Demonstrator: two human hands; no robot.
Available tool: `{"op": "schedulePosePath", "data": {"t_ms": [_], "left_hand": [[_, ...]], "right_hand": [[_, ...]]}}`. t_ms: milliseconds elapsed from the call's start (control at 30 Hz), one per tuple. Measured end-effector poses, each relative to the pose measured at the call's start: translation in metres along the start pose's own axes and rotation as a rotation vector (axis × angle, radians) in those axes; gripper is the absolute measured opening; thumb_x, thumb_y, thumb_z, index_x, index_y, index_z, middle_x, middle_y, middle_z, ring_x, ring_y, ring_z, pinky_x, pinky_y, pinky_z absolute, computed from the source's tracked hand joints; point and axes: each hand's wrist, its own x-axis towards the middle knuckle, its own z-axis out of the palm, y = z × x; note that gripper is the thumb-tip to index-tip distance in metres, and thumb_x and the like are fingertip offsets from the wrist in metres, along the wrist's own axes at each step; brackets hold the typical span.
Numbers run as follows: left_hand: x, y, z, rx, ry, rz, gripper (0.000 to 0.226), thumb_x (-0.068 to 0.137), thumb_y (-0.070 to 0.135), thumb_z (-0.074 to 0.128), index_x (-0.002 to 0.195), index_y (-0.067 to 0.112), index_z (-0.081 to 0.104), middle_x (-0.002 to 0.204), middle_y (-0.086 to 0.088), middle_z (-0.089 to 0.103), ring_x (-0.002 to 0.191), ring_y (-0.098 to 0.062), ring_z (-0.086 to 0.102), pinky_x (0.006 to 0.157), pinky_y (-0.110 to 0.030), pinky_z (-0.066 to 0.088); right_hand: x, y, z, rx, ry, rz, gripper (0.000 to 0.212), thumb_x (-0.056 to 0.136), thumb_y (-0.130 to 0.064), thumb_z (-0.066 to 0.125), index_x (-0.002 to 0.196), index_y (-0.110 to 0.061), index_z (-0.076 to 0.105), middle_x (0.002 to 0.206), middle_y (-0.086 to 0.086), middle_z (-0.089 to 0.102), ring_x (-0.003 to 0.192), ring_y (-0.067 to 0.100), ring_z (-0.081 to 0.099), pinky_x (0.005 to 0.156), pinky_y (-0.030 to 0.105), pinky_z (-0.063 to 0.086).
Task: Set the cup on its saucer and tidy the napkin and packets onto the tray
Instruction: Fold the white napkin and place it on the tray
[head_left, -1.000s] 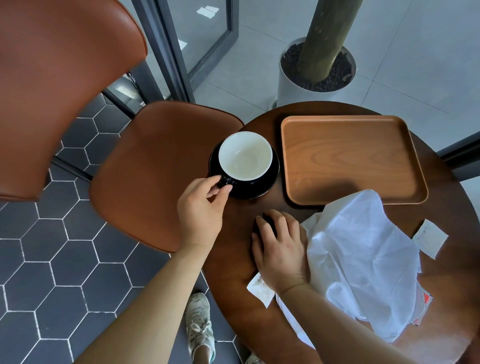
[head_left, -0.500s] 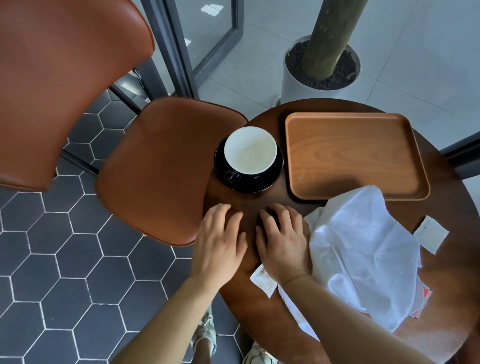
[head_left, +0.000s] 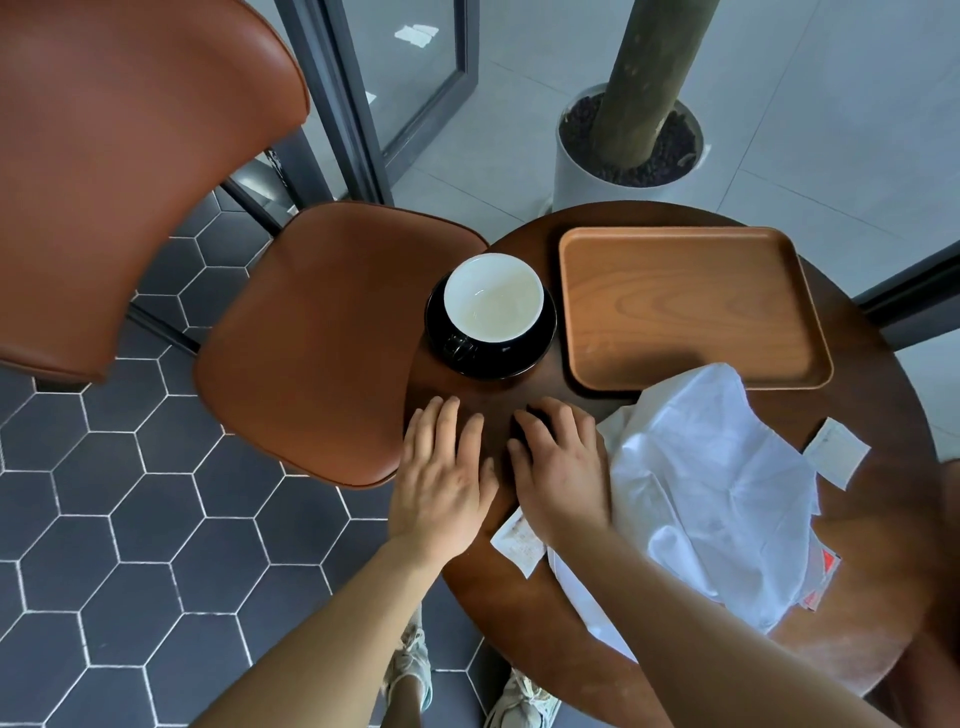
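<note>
A black cup with a white inside (head_left: 493, 301) stands upright on its black saucer (head_left: 543, 340) at the left of the round table. The wooden tray (head_left: 691, 306) lies beside it, nothing on it. A crumpled white napkin (head_left: 711, 488) lies in front of the tray. One packet (head_left: 519, 543) peeks out under my right wrist, a second packet (head_left: 836, 452) lies at the right, and a red-marked packet (head_left: 823, 577) sticks out under the napkin. My left hand (head_left: 441, 478) rests flat on the table's edge. My right hand (head_left: 561, 467) lies flat next to the napkin.
The dark wooden table (head_left: 883, 545) is small and round. A brown leather chair (head_left: 311, 332) stands close at the left, its seat touching the table's edge. A white planter with a tree trunk (head_left: 628, 140) stands on the floor behind the table.
My left hand let go of the cup's handle and drew back to lie flat on the table beside my right hand. The cup stays on the saucer.
</note>
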Motion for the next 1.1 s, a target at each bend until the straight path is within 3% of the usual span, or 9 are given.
{"op": "schedulePosePath", "data": {"t_ms": [167, 300, 567, 767, 933, 1100], "left_hand": [[0.003, 0.006, -0.013, 0.03, -0.051, -0.008, 0.046, 0.096, 0.032, 0.042, 0.134, 0.007, 0.054, 0.143, -0.022, 0.048, 0.137, -0.04, 0.04, 0.115, -0.053, 0.033], [0.008, 0.011, -0.025, 0.027, -0.092, -0.03, 0.043, 0.091, 0.029, 0.056, 0.127, 0.006, 0.057, 0.137, -0.023, 0.051, 0.132, -0.041, 0.043, 0.112, -0.053, 0.038], [0.012, 0.027, -0.04, -0.034, -0.102, -0.057, 0.039, 0.091, 0.029, 0.058, 0.124, 0.007, 0.06, 0.13, -0.021, 0.054, 0.124, -0.038, 0.05, 0.104, -0.051, 0.045], [0.008, 0.06, -0.054, -0.349, -0.037, -0.053, 0.03, 0.092, 0.024, 0.063, 0.118, 0.009, 0.064, 0.112, -0.009, 0.063, 0.102, -0.026, 0.06, 0.081, -0.04, 0.055], [0.012, 0.091, -0.061, -0.62, -0.156, -0.174, 0.044, 0.095, 0.038, 0.058, 0.134, 0.018, 0.057, 0.124, 0.001, 0.061, 0.113, -0.015, 0.059, 0.092, -0.036, 0.053], [0.021, 0.106, -0.06, -0.612, -0.194, -0.212, 0.046, 0.095, 0.042, 0.059, 0.135, 0.019, 0.058, 0.121, 0.003, 0.064, 0.107, -0.013, 0.062, 0.09, -0.031, 0.052]], "right_hand": [[0.008, -0.008, -0.018, 0.097, -0.14, 0.096, 0.032, 0.094, -0.013, 0.051, 0.123, -0.012, 0.066, 0.129, 0.001, 0.057, 0.119, 0.027, 0.046, 0.095, 0.039, 0.048], [0.012, -0.018, -0.029, 0.141, -0.185, 0.176, 0.04, 0.092, -0.009, 0.047, 0.13, -0.013, 0.06, 0.133, 0.004, 0.055, 0.123, 0.026, 0.045, 0.096, 0.036, 0.045], [-0.006, -0.024, -0.057, 0.216, -0.146, 0.112, 0.036, 0.088, -0.009, 0.056, 0.123, -0.013, 0.066, 0.124, 0.003, 0.061, 0.117, 0.026, 0.047, 0.1, 0.029, 0.04], [-0.017, -0.006, -0.103, 0.325, 0.035, 0.158, 0.03, 0.089, -0.006, 0.062, 0.117, -0.011, 0.07, 0.115, 0.001, 0.067, 0.112, 0.021, 0.055, 0.093, 0.028, 0.046], [-0.038, 0.035, -0.132, 0.232, 0.086, 0.276, 0.027, 0.092, -0.018, 0.064, 0.119, -0.019, 0.067, 0.122, -0.003, 0.066, 0.119, 0.018, 0.052, 0.093, 0.022, 0.038], [-0.052, 0.088, -0.144, 0.007, -0.003, 0.505, 0.046, 0.093, -0.04, 0.063, 0.133, -0.018, 0.058, 0.138, 0.004, 0.056, 0.128, 0.029, 0.046, 0.102, 0.041, 0.044]]}}
